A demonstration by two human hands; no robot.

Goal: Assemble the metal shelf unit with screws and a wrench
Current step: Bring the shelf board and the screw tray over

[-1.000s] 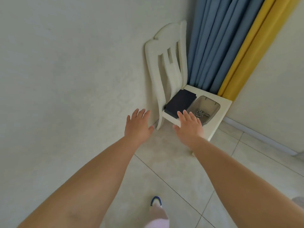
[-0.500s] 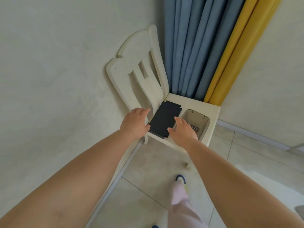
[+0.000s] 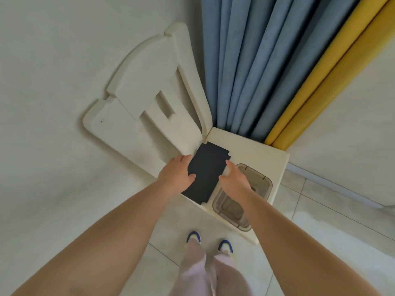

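Fetching a part, by the look of it: flat black notched metal panel (image 3: 205, 171) lying on cream chair seat (image 3: 263, 154). Left hand (image 3: 176, 175) at its left edge, right hand (image 3: 234, 180) at its right edge, fingers straight, nothing gripped yet. Next, probably: curl round both long edges, lift straight up. Tight quarters: chair back (image 3: 149, 112) left, clear plastic tub (image 3: 258, 184) just right, blue curtain (image 3: 241, 60) beyond; open floor near.

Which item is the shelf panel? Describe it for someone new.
Find the cream chair beside the blue curtain. On its seat, the black shelf panel lies flat between both hands. Unlike the clear plastic container beside it, it is dark, thin, with notched corners.
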